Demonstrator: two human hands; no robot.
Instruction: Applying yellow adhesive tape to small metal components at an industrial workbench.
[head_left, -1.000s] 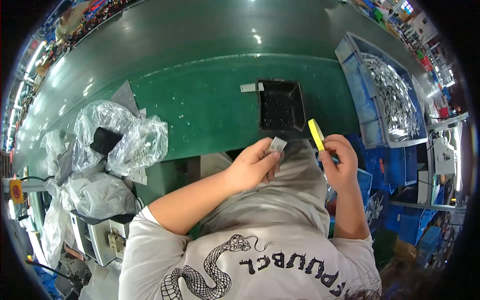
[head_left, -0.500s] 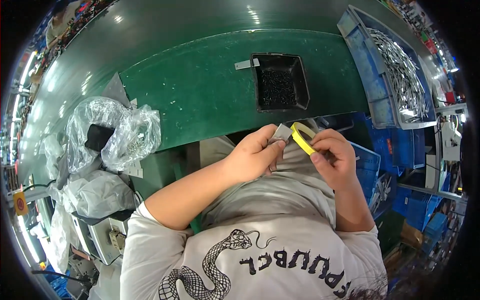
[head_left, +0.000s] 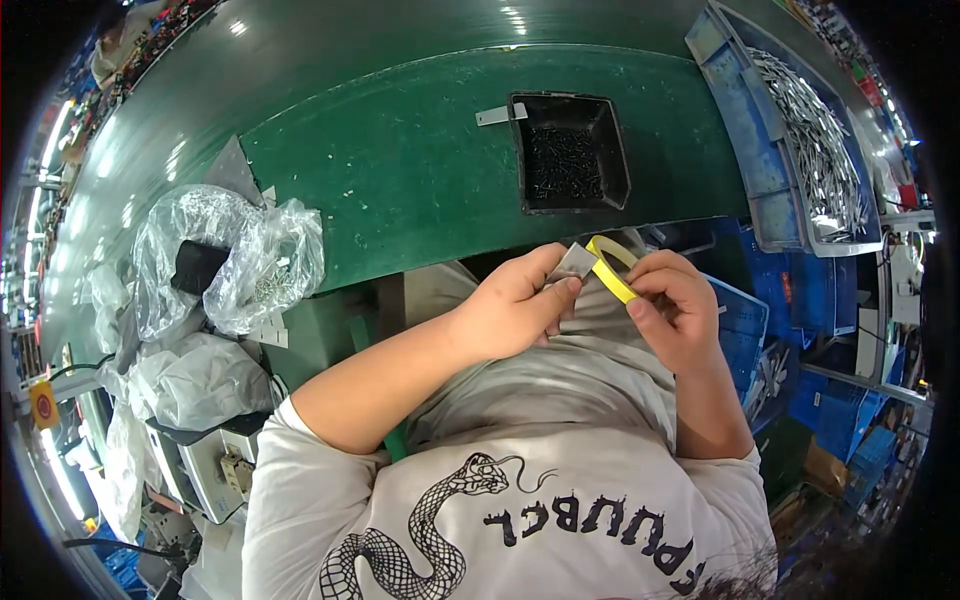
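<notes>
Near the middle of the frame, the fingers of my left hand [head_left: 520, 298] pinched a small grey plate [head_left: 575, 262] between thumb and forefinger; just right of it, my right hand's [head_left: 678, 308] thumb and fingers pinched a yellow tape ring [head_left: 610, 278], its far edge close by the plate, though I could not tell whether they touched; above, on the green table [head_left: 420, 160], sat a black bin [head_left: 611, 140] of small dark pieces [head_left: 563, 168], a pale strip [head_left: 494, 116] at its left rim; a blue crate [head_left: 740, 125] of silvery parts [head_left: 815, 140] stood upper right; a clear plastic bag [head_left: 222, 212] lay at left.
</notes>
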